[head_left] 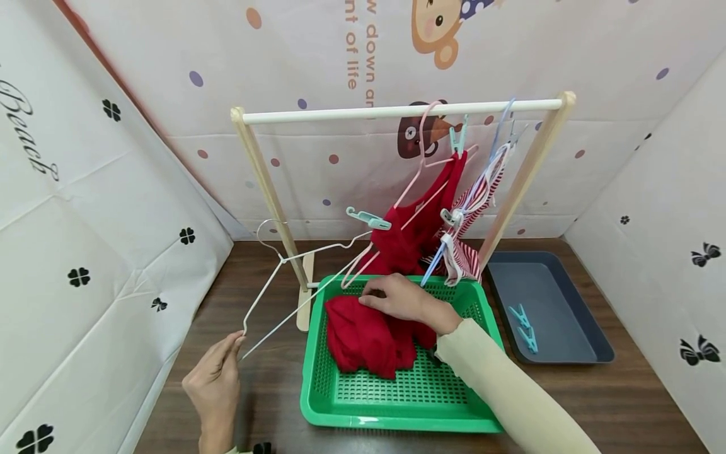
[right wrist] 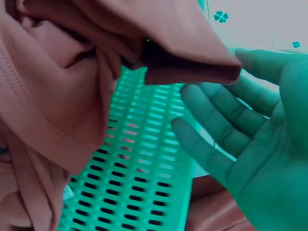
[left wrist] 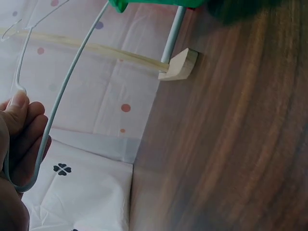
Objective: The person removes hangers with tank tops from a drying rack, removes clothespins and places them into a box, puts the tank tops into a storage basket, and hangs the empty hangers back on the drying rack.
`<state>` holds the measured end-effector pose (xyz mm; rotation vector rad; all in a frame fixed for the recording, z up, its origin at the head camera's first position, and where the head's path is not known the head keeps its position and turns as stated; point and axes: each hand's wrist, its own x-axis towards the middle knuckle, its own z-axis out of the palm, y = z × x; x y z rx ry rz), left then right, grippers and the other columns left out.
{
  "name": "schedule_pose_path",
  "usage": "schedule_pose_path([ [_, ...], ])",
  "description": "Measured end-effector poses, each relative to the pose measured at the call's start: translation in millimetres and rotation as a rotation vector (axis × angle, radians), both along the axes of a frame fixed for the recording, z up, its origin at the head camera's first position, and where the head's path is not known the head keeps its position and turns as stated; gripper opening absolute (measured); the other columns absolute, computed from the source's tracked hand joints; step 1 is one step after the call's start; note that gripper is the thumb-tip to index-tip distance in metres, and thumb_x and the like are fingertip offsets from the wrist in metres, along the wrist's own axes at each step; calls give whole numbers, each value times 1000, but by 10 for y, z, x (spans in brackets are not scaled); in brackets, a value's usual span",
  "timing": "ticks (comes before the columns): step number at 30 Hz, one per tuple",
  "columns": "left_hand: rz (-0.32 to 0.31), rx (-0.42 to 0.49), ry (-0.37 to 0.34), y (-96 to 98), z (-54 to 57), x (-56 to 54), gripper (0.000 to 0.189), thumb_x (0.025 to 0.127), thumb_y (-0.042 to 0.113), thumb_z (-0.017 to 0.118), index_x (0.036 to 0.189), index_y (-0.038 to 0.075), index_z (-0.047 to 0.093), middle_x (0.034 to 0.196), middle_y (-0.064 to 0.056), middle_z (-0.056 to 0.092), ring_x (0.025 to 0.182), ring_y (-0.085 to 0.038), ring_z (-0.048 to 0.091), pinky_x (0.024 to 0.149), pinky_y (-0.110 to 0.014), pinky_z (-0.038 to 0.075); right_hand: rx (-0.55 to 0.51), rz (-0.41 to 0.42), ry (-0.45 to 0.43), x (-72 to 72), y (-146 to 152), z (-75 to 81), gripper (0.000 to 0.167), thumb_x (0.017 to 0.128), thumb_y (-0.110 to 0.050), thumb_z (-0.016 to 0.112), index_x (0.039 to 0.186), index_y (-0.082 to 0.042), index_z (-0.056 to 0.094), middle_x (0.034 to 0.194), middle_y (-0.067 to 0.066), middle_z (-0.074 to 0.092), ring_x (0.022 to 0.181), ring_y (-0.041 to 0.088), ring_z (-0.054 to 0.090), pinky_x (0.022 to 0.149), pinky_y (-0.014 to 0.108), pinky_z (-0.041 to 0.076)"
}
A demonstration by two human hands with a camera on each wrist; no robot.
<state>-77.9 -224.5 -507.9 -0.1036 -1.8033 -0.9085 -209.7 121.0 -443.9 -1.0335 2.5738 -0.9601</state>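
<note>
My left hand [head_left: 218,378] pinches one corner of a white clothes hanger [head_left: 263,293], also seen in the left wrist view. The hanger slants up to the right, and its far end reaches the red garment [head_left: 405,236] on a pink hanger [head_left: 421,157]. Over the green basket [head_left: 340,413], my right hand [head_left: 399,299] is at a crumpled red garment [head_left: 368,340]. In the right wrist view, thumb and a finger pinch that garment's edge [right wrist: 192,72], while the other fingers stay loosely extended. A pale teal clothespin [head_left: 371,219] sits at the hanging garment's left edge.
A white rail [head_left: 340,115] on wooden posts stands behind the basket. Red-and-white striped cloth [head_left: 473,208] hangs by its right post with a blue hanger [head_left: 433,265] and clothespins. At right, a dark grey tray [head_left: 558,302] holds blue clothespins [head_left: 526,328]. Printed sheets surround the table.
</note>
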Motion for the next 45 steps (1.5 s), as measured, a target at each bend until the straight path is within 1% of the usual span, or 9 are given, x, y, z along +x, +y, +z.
schedule_pose_path([
  [8, 53, -27, 19, 37, 139, -38, 22, 70, -24, 84, 87, -10, 80, 83, -22, 77, 95, 18, 63, 82, -4, 48, 154, 13, 87, 271, 87, 185, 21, 107, -31, 69, 115, -14, 76, 108, -5, 73, 93, 10, 66, 85, 34, 57],
  [12, 85, -31, 10, 46, 234, -39, 22, 71, -23, 84, 88, -10, 80, 84, -22, 77, 95, 19, 61, 82, -3, 47, 183, -36, 113, 402, 177, 268, 21, 106, -30, 70, 115, -13, 76, 109, -3, 72, 92, 11, 65, 81, 35, 58],
  [16, 116, -29, 10, 67, 340, -30, 19, 73, -21, 84, 88, -11, 80, 83, -22, 77, 95, 20, 59, 82, -3, 46, 187, -102, 158, 517, 262, 358, 25, 105, -30, 71, 119, -10, 74, 114, 3, 72, 99, 18, 68, 85, 40, 59],
  [19, 143, -27, 28, 83, 421, -20, 18, 73, -20, 85, 87, -11, 80, 81, -22, 76, 95, 21, 58, 83, -3, 45, 180, -142, 190, 582, 334, 415, 29, 104, -28, 72, 123, -6, 73, 117, 7, 72, 96, 18, 69, 85, 41, 60],
  [23, 158, -7, 59, 105, 529, -20, 17, 73, -20, 85, 86, -11, 79, 80, -24, 75, 94, 21, 60, 83, -3, 45, 172, -192, 194, 645, 438, 504, 29, 102, -26, 75, 122, -4, 72, 107, 6, 72, 81, 13, 65, 74, 36, 58],
  [33, 156, 38, 109, 104, 722, -42, 15, 76, -21, 84, 87, -12, 80, 80, -28, 74, 93, 16, 64, 84, -6, 49, 188, -295, 189, 790, 677, 667, 35, 102, -27, 75, 123, 1, 73, 119, 15, 73, 106, 31, 70, 88, 49, 60],
  [37, 174, 45, 104, 116, 804, -51, 13, 77, -19, 84, 87, -12, 79, 79, -29, 73, 91, 18, 63, 83, -5, 47, 211, -355, 160, 855, 801, 715, 36, 103, -27, 74, 125, 1, 71, 122, 16, 71, 107, 32, 69, 88, 51, 59],
  [42, 192, 76, 135, 144, 908, -58, 11, 78, -16, 85, 86, -11, 80, 79, -30, 73, 89, 16, 64, 83, -5, 47, 184, -423, 150, 925, 964, 794, 36, 102, -27, 75, 125, 0, 72, 121, 14, 72, 93, 25, 70, 78, 48, 59],
  [45, 207, 84, 147, 148, 951, -61, 10, 79, -14, 86, 86, -9, 81, 79, -29, 73, 89, 17, 64, 83, -6, 48, 181, -460, 158, 962, 1070, 823, 35, 103, -27, 75, 124, 1, 72, 119, 15, 72, 95, 28, 70, 80, 51, 60],
])
